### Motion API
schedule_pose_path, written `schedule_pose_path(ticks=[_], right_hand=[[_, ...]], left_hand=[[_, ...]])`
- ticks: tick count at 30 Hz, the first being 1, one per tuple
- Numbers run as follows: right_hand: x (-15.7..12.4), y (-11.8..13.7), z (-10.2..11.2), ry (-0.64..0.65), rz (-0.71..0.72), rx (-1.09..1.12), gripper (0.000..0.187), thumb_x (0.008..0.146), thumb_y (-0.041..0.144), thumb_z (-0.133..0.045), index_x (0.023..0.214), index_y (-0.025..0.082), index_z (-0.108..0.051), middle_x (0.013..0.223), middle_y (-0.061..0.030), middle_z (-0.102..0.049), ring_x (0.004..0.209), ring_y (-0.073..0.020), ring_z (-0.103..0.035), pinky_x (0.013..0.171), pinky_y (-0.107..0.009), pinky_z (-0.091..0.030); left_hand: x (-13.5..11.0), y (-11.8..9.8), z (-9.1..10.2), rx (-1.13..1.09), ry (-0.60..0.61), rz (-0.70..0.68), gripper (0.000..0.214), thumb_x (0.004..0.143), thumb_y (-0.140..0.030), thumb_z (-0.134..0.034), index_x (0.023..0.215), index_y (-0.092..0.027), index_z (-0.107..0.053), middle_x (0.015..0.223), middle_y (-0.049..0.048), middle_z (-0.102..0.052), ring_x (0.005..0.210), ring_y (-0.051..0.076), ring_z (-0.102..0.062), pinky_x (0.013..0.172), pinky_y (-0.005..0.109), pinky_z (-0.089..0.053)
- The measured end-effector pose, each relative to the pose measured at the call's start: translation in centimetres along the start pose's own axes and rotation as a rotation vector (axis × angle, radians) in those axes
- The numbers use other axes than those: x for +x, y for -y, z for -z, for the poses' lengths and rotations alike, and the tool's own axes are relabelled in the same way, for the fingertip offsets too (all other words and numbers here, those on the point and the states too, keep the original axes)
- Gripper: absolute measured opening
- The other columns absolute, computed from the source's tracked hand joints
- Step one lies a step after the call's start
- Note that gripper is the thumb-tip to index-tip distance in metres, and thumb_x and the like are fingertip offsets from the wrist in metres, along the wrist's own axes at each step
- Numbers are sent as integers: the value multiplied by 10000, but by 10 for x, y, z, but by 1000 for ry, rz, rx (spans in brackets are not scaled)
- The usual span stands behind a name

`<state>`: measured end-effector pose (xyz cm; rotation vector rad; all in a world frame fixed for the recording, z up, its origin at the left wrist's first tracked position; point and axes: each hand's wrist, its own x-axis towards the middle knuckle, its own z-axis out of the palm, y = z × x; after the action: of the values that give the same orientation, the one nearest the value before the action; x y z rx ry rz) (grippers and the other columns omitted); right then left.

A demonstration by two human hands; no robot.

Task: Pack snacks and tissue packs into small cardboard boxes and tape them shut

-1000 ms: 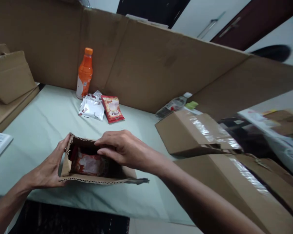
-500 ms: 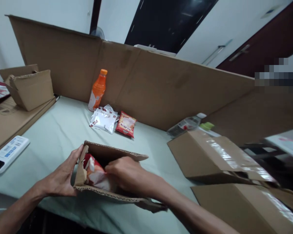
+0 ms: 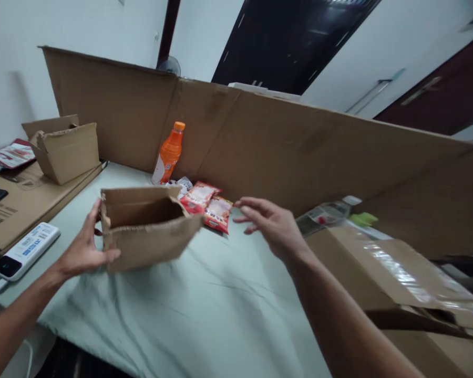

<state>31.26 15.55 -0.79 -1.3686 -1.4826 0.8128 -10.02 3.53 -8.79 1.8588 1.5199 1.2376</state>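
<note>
My left hand (image 3: 87, 241) grips the left end of an open cardboard box (image 3: 153, 244), thumb on the near side and fingers behind. The box is raised or tilted over the pale green cloth, and its visible inside shows no contents. My right hand (image 3: 270, 223) is in the air to the right of the box, fingers apart and nothing in them. Just left of its fingertips lie two red snack packets, one (image 3: 219, 212) in front and another (image 3: 199, 197) behind it. White sachets (image 3: 184, 185) are partly hidden behind the box. An orange drink bottle (image 3: 169, 152) stands behind them.
A tall cardboard panel (image 3: 268, 142) closes off the back. Taped cardboard boxes (image 3: 362, 262) and a clear plastic bottle (image 3: 331, 212) occupy the right. At left are a white power bank (image 3: 27, 251), a flat carton (image 3: 35, 205) and a small open box (image 3: 71, 155).
My right hand has come out of the box, and a second red packet now lies beside the first. The box has moved away from me and left in my left hand. The view has shifted.
</note>
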Motion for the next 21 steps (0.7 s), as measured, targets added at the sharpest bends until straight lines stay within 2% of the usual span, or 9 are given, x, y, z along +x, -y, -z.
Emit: schedule_pose_path(ticks=[2, 3, 7, 9, 11, 13, 14, 18, 21], right_hand=[[-27, -21, 0, 131, -53, -49, 569, 646, 605, -812, 1010, 171, -750, 872, -118, -780, 732, -267, -758, 493, -301, -549], [-42, -30, 2, 181, -90, -79, 585, 665, 623, -801, 1027, 165, -764, 812, -114, -780, 722, -272, -756, 520, -321, -571], [-98, -65, 15, 228, -214, -165, 647, 739, 711, -718, 1071, 160, -797, 745, -121, -785, 695, -283, -752, 580, -376, -614], [-118, -81, 24, 239, -257, -190, 648, 777, 726, -686, 1092, 172, -806, 785, -125, -797, 724, -290, -764, 602, -381, -625], [-133, -94, 32, 264, -294, -201, 630, 802, 723, -677, 1104, 187, -811, 822, -125, -804, 767, -296, -777, 623, -377, -635], [-142, -105, 35, 257, -304, -197, 613, 818, 724, -663, 1102, 203, -814, 849, -123, -808, 805, -308, -786, 625, -378, -641], [-144, -109, 35, 257, -304, -193, 605, 820, 725, -660, 1096, 210, -817, 868, -124, -811, 821, -315, -790, 621, -381, -643], [-148, -111, 24, 274, -263, -194, 549, 795, 700, -688, 1051, 238, -836, 1018, -131, -823, 817, -311, -793, 598, -376, -653], [-151, -103, 19, 265, -190, -233, 455, 793, 634, -713, 1020, 263, -849, 1113, -119, -818, 785, -276, -784, 626, -356, -663]], left_hand=[[35, 23, 10, 57, -151, 95, 1426, 581, -534, -938, 1692, -262, -86, 1714, 188, -258, 1512, 450, -392, 1194, 597, -439], [55, 34, 14, 82, -199, 125, 1462, 548, -502, -950, 1690, -232, -78, 1712, 210, -239, 1530, 462, -350, 1222, 614, -392], [133, 69, 23, 171, -347, 227, 1523, 482, -407, -983, 1671, -102, -81, 1658, 292, -246, 1565, 488, -241, 1301, 621, -210], [163, 78, 26, 208, -394, 256, 1533, 491, -427, -988, 1655, -19, -76, 1641, 327, -240, 1566, 487, -222, 1313, 583, -184], [183, 82, 29, 244, -433, 272, 1469, 604, -541, -928, 1649, 9, -55, 1655, 317, -216, 1567, 487, -186, 1299, 576, -181], [191, 83, 29, 279, -455, 274, 1298, 777, -642, -774, 1659, -32, -43, 1690, 266, -169, 1565, 494, -164, 1259, 602, -192], [191, 83, 27, 297, -466, 273, 1247, 814, -649, -735, 1663, -50, -45, 1707, 261, -124, 1564, 506, -150, 1245, 624, -191], [167, 77, 22, 372, -512, 244, 1382, 643, -546, -912, 1654, -39, -118, 1725, 330, 66, 1592, 530, -31, 1266, 674, -142], [137, 78, 42, 416, -558, 188, 1307, 724, -734, -767, 1651, -77, -122, 1763, 218, 8, 1600, 492, 90, 1252, 681, -104]])
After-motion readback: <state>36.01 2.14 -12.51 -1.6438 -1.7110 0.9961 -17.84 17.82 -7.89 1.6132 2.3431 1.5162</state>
